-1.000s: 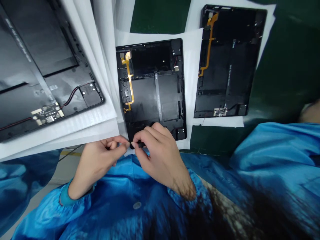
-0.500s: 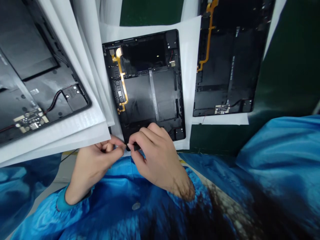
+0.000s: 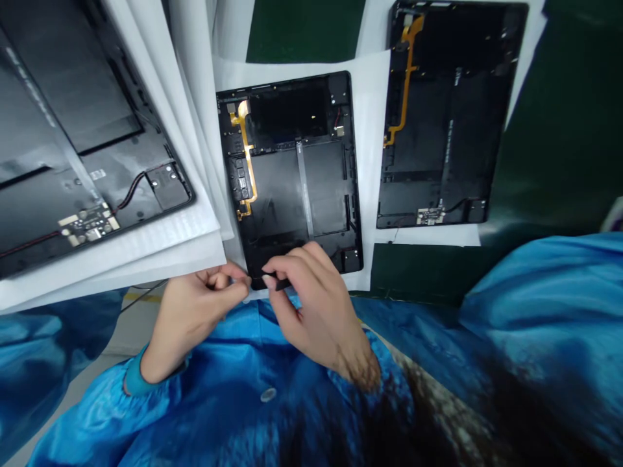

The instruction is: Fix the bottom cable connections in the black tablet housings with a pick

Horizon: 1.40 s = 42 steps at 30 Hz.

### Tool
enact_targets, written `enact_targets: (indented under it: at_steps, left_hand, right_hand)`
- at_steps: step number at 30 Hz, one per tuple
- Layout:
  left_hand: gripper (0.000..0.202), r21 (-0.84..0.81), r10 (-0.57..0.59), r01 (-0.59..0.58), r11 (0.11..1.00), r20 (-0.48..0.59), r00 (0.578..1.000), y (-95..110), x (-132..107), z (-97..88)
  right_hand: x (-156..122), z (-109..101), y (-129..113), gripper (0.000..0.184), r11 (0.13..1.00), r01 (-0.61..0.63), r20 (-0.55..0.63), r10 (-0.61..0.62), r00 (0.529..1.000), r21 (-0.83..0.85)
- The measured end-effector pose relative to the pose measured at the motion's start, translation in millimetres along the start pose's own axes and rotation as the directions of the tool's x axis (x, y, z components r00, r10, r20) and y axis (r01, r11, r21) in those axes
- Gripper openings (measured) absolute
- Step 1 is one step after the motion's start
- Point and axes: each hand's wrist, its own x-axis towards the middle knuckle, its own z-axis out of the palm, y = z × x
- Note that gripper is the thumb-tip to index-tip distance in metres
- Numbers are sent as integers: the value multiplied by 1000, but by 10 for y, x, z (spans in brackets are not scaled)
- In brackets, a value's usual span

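Note:
An opened black tablet housing [image 3: 280,240] lies in front of me, with an orange flex cable along its left side and a grey ribbon down the middle. My left hand [image 3: 202,311] pinches its near left corner between thumb and index finger. Over the near edge, just right of that corner, is my right hand [image 3: 314,308]. Its thumb and index tips are bent close together, and whatever small dark thing is between them I cannot make out. The right hand covers part of the housing's near edge.
A larger-looking open tablet housing [image 3: 104,168] rests on stacked white foam sheets [image 3: 195,227] at left, overhanging near my left hand. Another open housing [image 3: 440,149] lies at right on white foam over the green mat [image 3: 549,130]. Blue-clad sleeves of people show at both sides.
My right thumb and index finger have shifted right along the near edge, away from the left fingertips. My left hand stays at the corner. The whole view has shifted slightly.

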Motion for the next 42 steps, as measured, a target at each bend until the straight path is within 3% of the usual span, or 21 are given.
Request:
enact_targets:
  at_steps: [5, 8, 15, 19, 25, 30, 36, 42]
  left_hand:
    - [33, 53, 35, -38, 998, 64, 997, 4, -6, -75]
    - [35, 77, 36, -41, 996, 62, 997, -15, -7, -89]
    - [39, 136, -52, 44, 990, 53, 997, 11, -28, -65]
    - [42, 176, -69, 63, 982, 27, 997, 43, -30, -62]
    - [37, 200, -42, 41, 979, 0, 999, 33, -41, -45]
    - [34, 299, 56, -53, 953, -2, 998, 25, -59, -39]
    - [37, 455, -29, -10, 891, 78, 997, 119, -29, -90]
    - [32, 379, -43, -12, 925, 136, 990, 230, 14, -54]
  right_hand:
    - [-229, -117, 39, 29, 991, -61, -255, 91, 963, 121]
    - [-307, -129, 82, 29, 984, -38, -321, 93, 943, 172]
    - [-343, 17, 63, 26, 976, -55, -227, 104, 968, 211]
    - [-325, 75, 63, 28, 982, -54, -242, 98, 965, 179]
    - [-305, 89, 89, 28, 986, -48, -251, 88, 964, 162]
    - [-297, 119, 100, 25, 996, -25, -261, 48, 964, 89]
    - [-318, 111, 130, 27, 996, -27, -218, 46, 975, 89]
    - [-310, 86, 139, 25, 997, -8, -207, 25, 978, 82]
